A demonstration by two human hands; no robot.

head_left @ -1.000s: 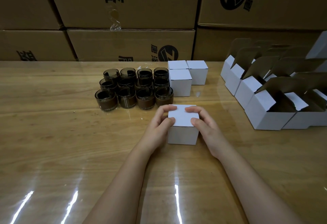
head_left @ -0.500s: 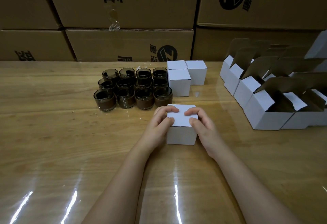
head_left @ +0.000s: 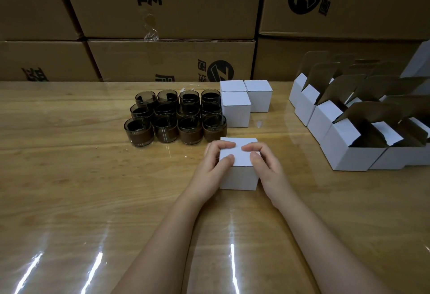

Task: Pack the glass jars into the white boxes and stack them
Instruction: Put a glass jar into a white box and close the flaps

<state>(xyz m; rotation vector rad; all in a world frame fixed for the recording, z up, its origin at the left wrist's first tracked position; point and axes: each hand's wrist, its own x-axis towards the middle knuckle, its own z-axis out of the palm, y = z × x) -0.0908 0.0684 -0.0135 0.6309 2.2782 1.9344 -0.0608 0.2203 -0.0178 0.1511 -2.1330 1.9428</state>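
Both hands are on one closed white box (head_left: 238, 178). The left hand (head_left: 213, 165) and right hand (head_left: 267, 168) each clamp a side, fingers curled over the top panel, thumbs at its near edge. The box sits on the table (head_left: 69, 177). Palms hide the box's sides, and its contents can't be seen.

Just behind-left of that box are twelve glass jars (head_left: 174, 117) in three rows of four. They're round, smoky dark glass with a brown band round the lower half. The front row partly covers the back rows, and I can't tell if anything's inside.

Directly behind the box are three more closed white boxes (head_left: 236, 110), matte card, cube-ish, touching each other.

Right of the box, well apart, is a cluster of open white boxes (head_left: 344, 152) with brown inner flaps standing up. The frame edge cuts them off, so no count.

Table is pale wood grain under glossy clear film, with light streaks nearest the person.

Behind everything is a wall of stacked brown cartons (head_left: 174, 3), black print partly cropped. A scrap of clear tape (head_left: 151, 28) is peeling off one.
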